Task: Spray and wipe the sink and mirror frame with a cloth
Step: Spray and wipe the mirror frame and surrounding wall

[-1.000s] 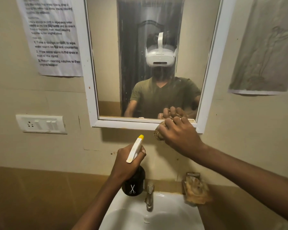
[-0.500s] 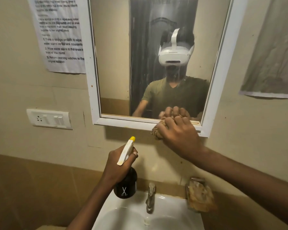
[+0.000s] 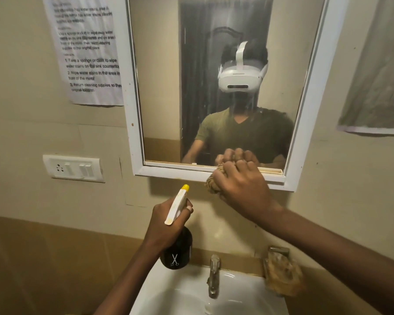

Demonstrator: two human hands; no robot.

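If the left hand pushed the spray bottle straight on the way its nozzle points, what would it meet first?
Probably the bottom rail of the mirror frame. The left hand grips the spray bottle with its yellow-tipped nozzle aimed up and forward, just left of the cloth held by the right hand. Depth is unclear; the wall below could come first.

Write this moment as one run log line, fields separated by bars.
right hand: presses cloth on mirror frame bottom | left hand: holds spray bottle above sink

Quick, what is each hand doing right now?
Left hand: grips the spray bottle.
Right hand: holds the cloth bunched against the mirror frame.
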